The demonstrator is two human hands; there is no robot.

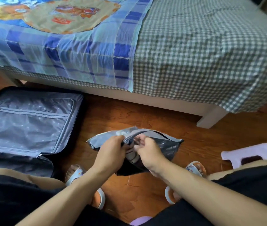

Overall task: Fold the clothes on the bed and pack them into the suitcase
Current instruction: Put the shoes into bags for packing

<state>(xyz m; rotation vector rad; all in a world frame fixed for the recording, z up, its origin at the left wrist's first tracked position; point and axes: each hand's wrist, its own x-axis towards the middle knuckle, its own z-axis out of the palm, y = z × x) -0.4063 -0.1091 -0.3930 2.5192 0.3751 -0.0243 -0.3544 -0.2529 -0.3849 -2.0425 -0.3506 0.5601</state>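
Observation:
A dark suitcase (28, 121) lies open on the floor at the left, its grey lined lid with a zip pocket facing up. In front of my knees I hold up a grey zippered flap (167, 144) of the suitcase lining. My left hand (111, 152) grips the flap's edge on the left. My right hand (147, 152) pinches the zip edge beside it. Folded light and dark fabric (132, 156) shows in the gap under the flap between my hands. The bed (202, 51) behind carries a grey check sheet and no loose clothes in view.
A blue patchwork blanket (64, 46) with a cartoon print covers the bed's left part and hangs over its edge. A pale purple plastic stool (251, 152) stands at the right. My feet in slippers (74, 175) rest on the wooden floor (145, 116).

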